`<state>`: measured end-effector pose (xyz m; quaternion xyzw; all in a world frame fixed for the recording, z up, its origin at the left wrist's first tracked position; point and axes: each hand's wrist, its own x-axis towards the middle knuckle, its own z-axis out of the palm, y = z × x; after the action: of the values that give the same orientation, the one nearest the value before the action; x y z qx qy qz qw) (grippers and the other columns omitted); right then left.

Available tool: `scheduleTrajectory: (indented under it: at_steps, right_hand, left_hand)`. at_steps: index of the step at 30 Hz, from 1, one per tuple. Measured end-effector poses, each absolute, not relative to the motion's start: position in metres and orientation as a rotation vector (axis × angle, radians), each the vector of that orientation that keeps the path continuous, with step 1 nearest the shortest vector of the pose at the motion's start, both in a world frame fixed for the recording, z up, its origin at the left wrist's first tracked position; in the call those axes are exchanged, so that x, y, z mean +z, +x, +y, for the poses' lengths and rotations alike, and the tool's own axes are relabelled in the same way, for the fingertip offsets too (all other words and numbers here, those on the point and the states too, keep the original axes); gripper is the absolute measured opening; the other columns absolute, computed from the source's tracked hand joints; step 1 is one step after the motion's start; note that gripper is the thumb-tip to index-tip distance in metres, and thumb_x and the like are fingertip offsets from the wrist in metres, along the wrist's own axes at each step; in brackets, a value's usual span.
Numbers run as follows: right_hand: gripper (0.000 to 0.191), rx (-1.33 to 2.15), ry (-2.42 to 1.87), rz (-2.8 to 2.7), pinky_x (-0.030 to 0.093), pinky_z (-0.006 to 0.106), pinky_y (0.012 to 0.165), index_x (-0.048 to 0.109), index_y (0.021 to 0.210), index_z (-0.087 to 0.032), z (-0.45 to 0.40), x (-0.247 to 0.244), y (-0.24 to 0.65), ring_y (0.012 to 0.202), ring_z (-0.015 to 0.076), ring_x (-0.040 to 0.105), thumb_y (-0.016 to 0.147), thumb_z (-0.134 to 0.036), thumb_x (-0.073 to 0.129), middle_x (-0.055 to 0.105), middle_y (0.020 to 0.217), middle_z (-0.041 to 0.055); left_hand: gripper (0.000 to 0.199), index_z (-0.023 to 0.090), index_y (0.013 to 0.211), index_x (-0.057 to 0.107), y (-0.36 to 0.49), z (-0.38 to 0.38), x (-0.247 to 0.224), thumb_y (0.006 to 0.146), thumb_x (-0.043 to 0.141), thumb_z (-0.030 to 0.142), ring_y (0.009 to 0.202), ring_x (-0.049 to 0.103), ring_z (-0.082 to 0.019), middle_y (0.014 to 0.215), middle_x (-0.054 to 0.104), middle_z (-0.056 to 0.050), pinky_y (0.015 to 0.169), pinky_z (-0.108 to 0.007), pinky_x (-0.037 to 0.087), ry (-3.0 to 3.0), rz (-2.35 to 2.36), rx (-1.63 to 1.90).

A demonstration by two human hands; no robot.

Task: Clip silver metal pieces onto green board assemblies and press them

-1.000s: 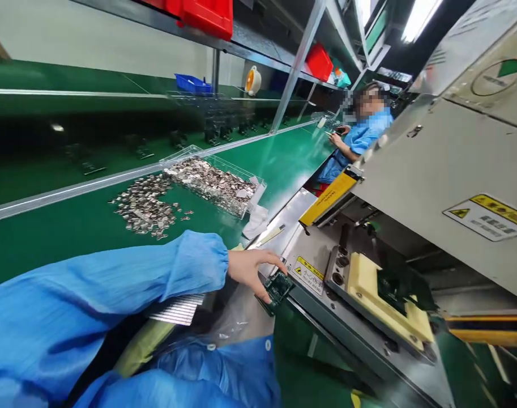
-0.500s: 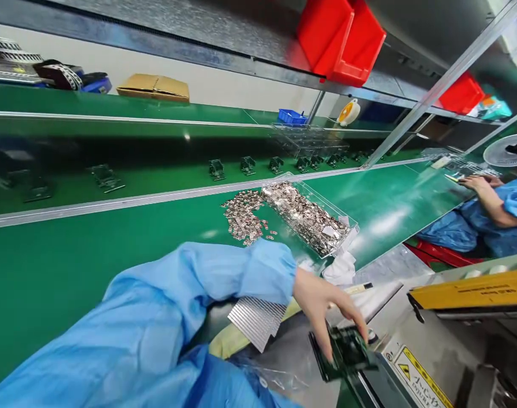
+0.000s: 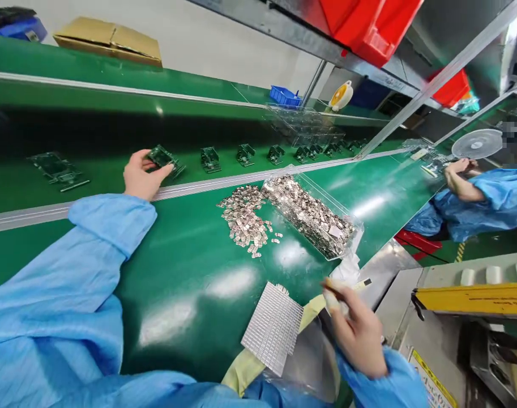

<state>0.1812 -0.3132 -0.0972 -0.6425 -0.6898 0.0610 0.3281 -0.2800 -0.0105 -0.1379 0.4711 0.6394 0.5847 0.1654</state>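
My left hand [image 3: 142,177] reaches to the sunken green belt [image 3: 16,195] and grips a green circuit board [image 3: 161,156] between thumb and fingers. A similar board assembly [image 3: 56,169] lies to its left, and several stand in a row to its right. My right hand [image 3: 358,328] is closed in a pinch at the lower right. Something thin and brownish shows at its fingertips, too blurred to name; pale coverings appear on some fingers. Left of that hand lies a silver sheet of small rectangular pieces [image 3: 272,328], partly over a yellow-green strip [image 3: 243,368].
Small metal pieces [image 3: 245,218] lie heaped beside a clear plastic tray [image 3: 357,238] full of more. White crumpled tissue [image 3: 346,270] touches the tray's near end. A machine with a yellow panel [image 3: 474,303] stands right. A co-worker's hands [image 3: 460,167] are farther along the bench.
My left hand has moved from the machine at the lower right to the belt at the left, with a circuit board in it. My right hand has come into view. The view has shifted.
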Motion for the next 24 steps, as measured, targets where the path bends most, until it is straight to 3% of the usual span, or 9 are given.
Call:
scheduleTrajectory:
  at_steps: [4,8,13,17,21,24]
  right_hand:
    - [0.025,0.309,-1.789,-2.025,0.055,0.029,0.076,0.071,0.102,-0.02,-0.191,-0.089,0.125,0.087,0.0207,0.069,0.09,-0.027,0.049,0.073,0.099,0.0074]
    - [0.018,0.216,-1.917,-2.085,0.051,0.03,0.075,0.073,0.091,-0.021,-0.116,-0.099,0.096,0.078,0.0198,0.066,0.079,-0.016,0.059,0.069,0.091,0.0059]
    - [0.009,0.171,-1.988,-2.144,0.046,0.029,0.067,0.065,0.073,-0.02,-0.094,-0.107,0.093,0.07,0.0198,0.062,0.072,-0.012,0.062,0.065,0.08,0.0057]
    - [0.008,0.212,-1.981,-2.157,0.044,0.03,0.062,0.055,0.066,-0.022,-0.088,-0.105,0.097,0.063,0.0207,0.06,0.069,-0.017,0.06,0.062,0.068,0.0039]
    - [0.005,0.253,-1.964,-2.126,0.047,0.035,0.06,0.055,0.069,-0.024,-0.093,-0.094,0.104,0.062,0.0259,0.065,0.069,-0.029,0.056,0.066,0.065,0.0059]
    - [0.026,0.386,-1.893,-1.939,0.054,0.038,0.063,0.063,0.084,-0.024,-0.121,-0.085,0.127,0.071,0.0295,0.071,0.073,-0.046,0.056,0.074,0.079,0.0079]
  left_hand:
    - [0.077,0.015,0.135,0.052,-0.271,0.008,-0.135,0.066,0.084,0.029,0.114,0.065,-0.028,0.121,0.068,-0.013,0.102,-0.042,0.051,1.449,1.862,1.425]
    - [0.086,0.018,0.146,0.038,-0.276,-0.011,-0.127,0.073,0.08,0.033,0.132,0.052,-0.031,0.146,0.05,-0.016,0.102,-0.041,0.051,1.579,1.834,1.365]
    - [0.07,0.016,0.134,0.049,-0.351,-0.081,-0.123,0.073,0.081,0.028,0.132,0.046,-0.03,0.137,0.049,-0.009,0.108,-0.045,0.046,1.817,2.029,1.606]
    - [0.08,0.014,0.132,0.045,-0.411,-0.117,-0.127,0.066,0.086,0.029,0.125,0.052,-0.03,0.133,0.046,-0.01,0.103,-0.045,0.051,1.517,2.342,1.578]
    - [0.105,0.007,0.142,0.034,-0.429,-0.109,-0.13,0.057,0.091,0.032,0.132,0.047,-0.037,0.145,0.039,-0.022,0.111,-0.05,0.042,1.354,2.451,1.362]
    - [0.119,0.01,0.149,0.024,-0.432,-0.095,-0.125,0.054,0.092,0.034,0.141,0.036,-0.043,0.153,0.032,-0.025,0.115,-0.055,0.034,1.298,2.456,1.218]
